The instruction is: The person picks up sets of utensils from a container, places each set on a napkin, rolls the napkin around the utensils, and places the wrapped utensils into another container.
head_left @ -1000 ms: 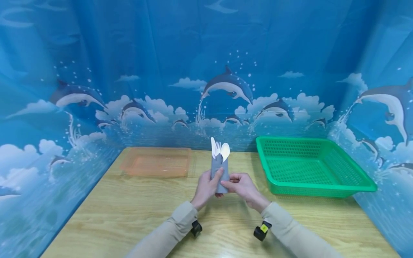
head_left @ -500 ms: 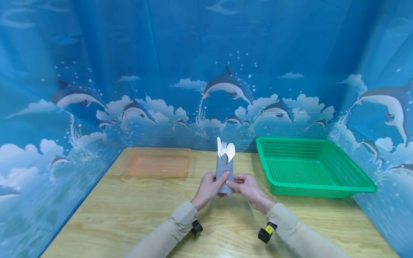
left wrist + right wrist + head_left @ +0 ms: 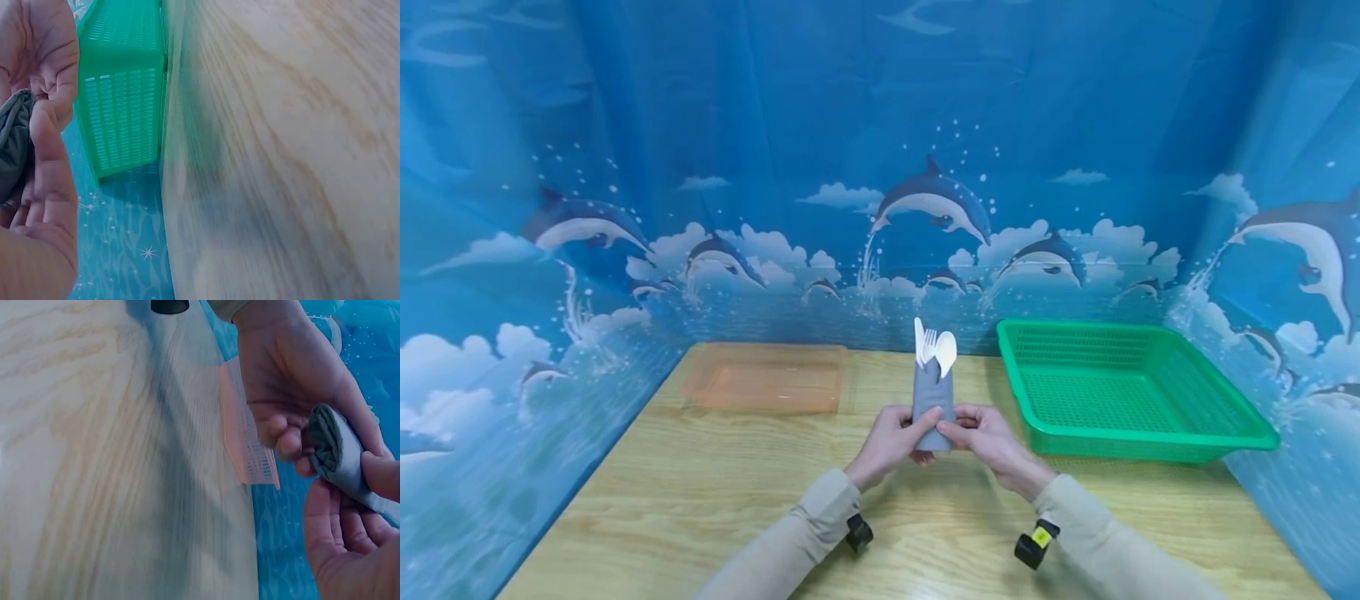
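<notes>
A rolled grey cloth napkin (image 3: 933,392) is held up over the middle of the table, with a white knife (image 3: 919,343), fork (image 3: 928,345) and spoon (image 3: 947,352) sticking out of its top. My left hand (image 3: 887,442) grips the lower left side of the roll, thumb across its front. From the right, my right hand (image 3: 997,448) pinches the lower edge, its thumb close to the left one. In the right wrist view, the roll's layered bottom end (image 3: 329,440) shows between both hands. The napkin hides the cutlery handles.
A green perforated basket (image 3: 1150,437) stands at the right of the wooden table (image 3: 715,492). At the back left lies a shallow translucent orange basket (image 3: 767,379). A blue dolphin-print curtain (image 3: 820,100) encloses the back and sides.
The napkin roll with its cutlery has shifted a little to the right. Both hands have moved along with it, keeping their hold, and the right forearm has drifted rightward.
</notes>
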Demonstrator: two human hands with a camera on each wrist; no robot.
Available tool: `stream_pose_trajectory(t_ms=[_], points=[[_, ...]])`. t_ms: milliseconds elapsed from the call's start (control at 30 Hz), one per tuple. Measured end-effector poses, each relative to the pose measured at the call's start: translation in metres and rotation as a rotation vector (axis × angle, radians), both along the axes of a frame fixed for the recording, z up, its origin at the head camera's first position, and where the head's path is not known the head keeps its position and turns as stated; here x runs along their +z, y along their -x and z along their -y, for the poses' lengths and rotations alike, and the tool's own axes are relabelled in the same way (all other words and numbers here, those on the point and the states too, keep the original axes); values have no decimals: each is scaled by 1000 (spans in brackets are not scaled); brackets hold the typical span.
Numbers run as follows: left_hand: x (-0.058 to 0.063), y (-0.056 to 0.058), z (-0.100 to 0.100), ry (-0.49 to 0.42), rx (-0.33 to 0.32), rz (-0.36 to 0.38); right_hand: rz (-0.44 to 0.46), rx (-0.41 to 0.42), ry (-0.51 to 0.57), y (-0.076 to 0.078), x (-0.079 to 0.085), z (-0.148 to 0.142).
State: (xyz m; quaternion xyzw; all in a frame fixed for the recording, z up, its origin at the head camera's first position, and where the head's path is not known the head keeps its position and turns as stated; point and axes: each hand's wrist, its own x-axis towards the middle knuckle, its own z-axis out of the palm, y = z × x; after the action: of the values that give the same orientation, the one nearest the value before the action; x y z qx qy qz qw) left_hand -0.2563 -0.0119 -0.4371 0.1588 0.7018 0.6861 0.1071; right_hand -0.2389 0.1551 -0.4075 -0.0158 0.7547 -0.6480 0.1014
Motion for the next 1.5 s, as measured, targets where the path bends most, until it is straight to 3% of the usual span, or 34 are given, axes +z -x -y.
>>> stream_pose_trajectory(t_ms=[200,400,633,933,1200,1500], points=[[1,-4,-3,-67,-105,-20,0,41,-53,-2,14,-20],[1,-5,-1,-32,-109,-121,-5,21,-134,-2,33,-41],[0,-5,6,237,-10,-226,14,41,-181,1,57,-77],[-1,-8,22,538,2,-406,9,15,-284,14,62,-123],[-7,-6,38,736,62,-599,57,25,-389,25,57,-144],[-9,-7,51,864,94,-706,172,36,-384,38,54,-160]])
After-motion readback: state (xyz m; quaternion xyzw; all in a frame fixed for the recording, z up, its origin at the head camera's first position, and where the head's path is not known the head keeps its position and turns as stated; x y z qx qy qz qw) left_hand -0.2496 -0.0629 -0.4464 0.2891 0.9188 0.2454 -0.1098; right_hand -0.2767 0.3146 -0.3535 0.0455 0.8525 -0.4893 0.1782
